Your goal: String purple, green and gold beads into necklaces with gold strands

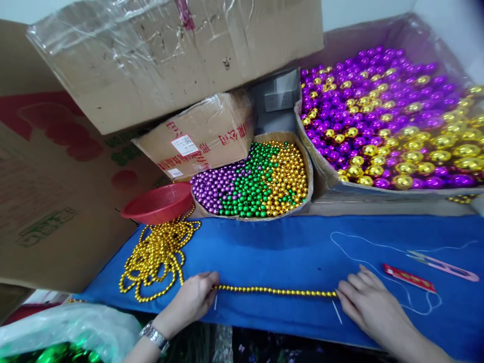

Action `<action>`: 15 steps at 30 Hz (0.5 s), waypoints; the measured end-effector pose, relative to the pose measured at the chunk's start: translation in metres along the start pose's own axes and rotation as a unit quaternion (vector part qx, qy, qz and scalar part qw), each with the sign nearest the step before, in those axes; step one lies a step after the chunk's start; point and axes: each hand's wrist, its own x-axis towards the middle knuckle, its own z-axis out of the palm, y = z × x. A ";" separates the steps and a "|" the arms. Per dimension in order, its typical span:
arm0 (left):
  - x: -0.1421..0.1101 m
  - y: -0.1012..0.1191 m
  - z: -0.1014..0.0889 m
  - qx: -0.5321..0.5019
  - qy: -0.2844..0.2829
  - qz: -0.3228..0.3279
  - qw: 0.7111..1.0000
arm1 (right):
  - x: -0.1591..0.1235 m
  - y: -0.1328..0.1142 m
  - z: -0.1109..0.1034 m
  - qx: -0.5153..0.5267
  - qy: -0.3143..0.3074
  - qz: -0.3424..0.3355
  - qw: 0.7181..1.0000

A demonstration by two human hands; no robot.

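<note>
Nearest, a plastic bag [109, 327] of shiny green pieces sits by the blue-covered table's [260, 252] front-left corner; behind its back edge stand a big box [321, 169] of purple and gold beads, then a smaller tricolor one [310, 189]. Gold strands [161, 254] heap near the left edge, and along the front edge left hand [194, 297] and right hand [365, 297] pinch a straight gold bead string [278, 291]. Rightward lie pink-handled snips [446, 266] and a red packet [409, 278].
</note>
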 end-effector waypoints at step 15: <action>0.072 0.022 -0.044 -0.061 0.063 0.025 0.996 | 0.165 -0.111 -0.009 0.121 0.005 -0.086 0.989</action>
